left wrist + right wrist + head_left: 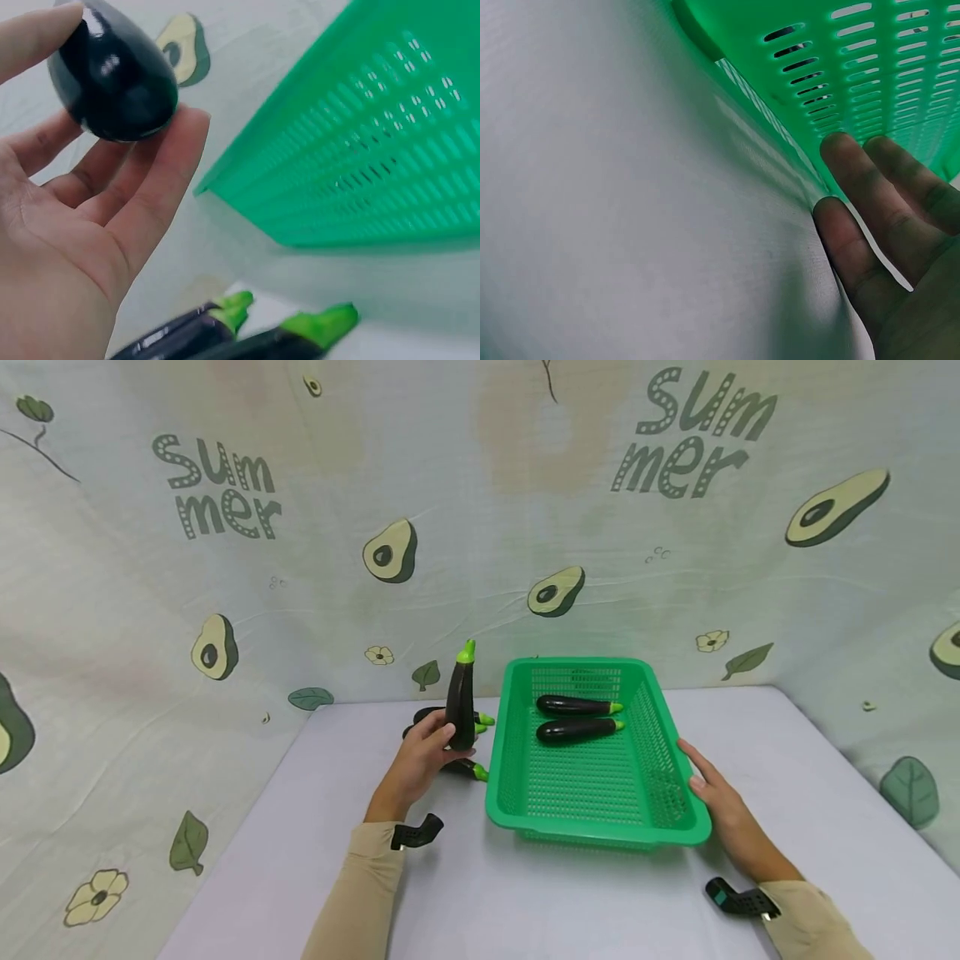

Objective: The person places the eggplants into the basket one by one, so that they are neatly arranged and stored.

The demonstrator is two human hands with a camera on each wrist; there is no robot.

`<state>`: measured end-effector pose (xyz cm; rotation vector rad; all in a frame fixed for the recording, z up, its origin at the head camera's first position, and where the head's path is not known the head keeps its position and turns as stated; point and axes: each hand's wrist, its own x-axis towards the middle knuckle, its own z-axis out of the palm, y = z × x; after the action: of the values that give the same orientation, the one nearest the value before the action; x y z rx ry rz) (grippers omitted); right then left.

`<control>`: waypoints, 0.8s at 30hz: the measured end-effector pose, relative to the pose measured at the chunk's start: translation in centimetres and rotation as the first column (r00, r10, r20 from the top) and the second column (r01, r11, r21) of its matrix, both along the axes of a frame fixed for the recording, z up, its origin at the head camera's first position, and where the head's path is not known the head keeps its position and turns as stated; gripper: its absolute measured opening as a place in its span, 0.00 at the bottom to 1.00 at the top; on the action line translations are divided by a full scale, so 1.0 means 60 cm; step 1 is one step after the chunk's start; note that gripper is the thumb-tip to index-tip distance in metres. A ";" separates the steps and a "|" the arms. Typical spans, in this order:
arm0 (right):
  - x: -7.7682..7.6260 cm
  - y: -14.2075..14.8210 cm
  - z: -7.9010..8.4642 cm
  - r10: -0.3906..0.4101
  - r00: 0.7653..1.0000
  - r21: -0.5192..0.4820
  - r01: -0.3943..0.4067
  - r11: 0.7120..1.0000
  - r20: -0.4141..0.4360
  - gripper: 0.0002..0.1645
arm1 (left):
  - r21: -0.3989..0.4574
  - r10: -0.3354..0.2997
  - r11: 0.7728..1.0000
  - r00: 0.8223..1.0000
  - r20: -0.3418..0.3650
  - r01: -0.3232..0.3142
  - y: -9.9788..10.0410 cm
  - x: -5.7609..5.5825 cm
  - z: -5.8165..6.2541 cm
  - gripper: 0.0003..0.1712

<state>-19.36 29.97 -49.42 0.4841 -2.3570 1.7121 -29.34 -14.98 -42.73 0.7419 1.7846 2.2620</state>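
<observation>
My left hand (422, 758) grips an eggplant (461, 702) by its rounded lower end, thumb on one side and fingers on the other. The eggplant stands upright, green stem on top; in the left wrist view its glossy dark base (124, 90) shows between thumb and fingers. Beside that hand is a green plastic basket (498, 756) with slotted walls. Two eggplants (576, 731) lie in its back half, stems to the right. My right hand (731, 814) holds the basket's right side, thumb at the rim and fingers (885, 199) against the slotted outer wall.
Several more eggplants (465, 767) lie on the white table (450, 893) left of the basket, partly hidden by my left hand. Behind the table hangs a pale curtain (465, 510) printed with avocados and leaves.
</observation>
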 end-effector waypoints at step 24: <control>0.001 0.001 -0.001 0.001 0.999 -0.014 0.000 1.000 0.034 0.33 | -0.369 -0.062 0.928 0.998 -0.031 0.046 0.046 -0.037 0.077 0.28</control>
<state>-19.31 30.06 -49.48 0.4563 -2.3670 1.7496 -31.55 -12.24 -38.10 0.7544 2.0952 1.8073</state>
